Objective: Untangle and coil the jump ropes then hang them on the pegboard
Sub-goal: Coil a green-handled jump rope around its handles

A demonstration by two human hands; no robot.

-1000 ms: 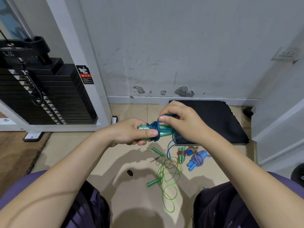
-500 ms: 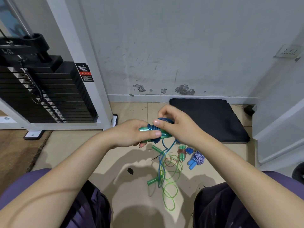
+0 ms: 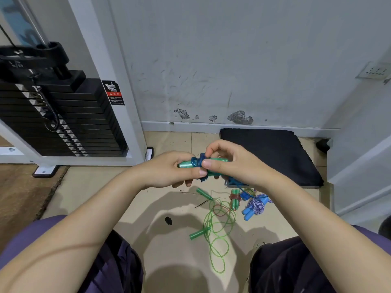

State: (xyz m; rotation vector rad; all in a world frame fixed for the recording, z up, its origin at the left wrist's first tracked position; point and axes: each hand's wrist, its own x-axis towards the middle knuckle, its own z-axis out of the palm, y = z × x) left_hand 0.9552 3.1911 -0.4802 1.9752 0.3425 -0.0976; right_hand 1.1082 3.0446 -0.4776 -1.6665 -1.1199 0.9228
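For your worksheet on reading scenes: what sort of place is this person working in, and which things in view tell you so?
Probably a gym or home workout room: a weight stack on a white machine frame, a black floor mat, and jump ropes such as the green rope on the floor.

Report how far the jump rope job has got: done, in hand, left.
Done: two ropes lie bundled on the floor, the blue-handled rope and a green-handled one with red cord. In hand: the left hand grips the teal handles while the right hand winds blue cord round them. Left: the loose green rope is uncoiled, and nothing is hung; no pegboard is in view.
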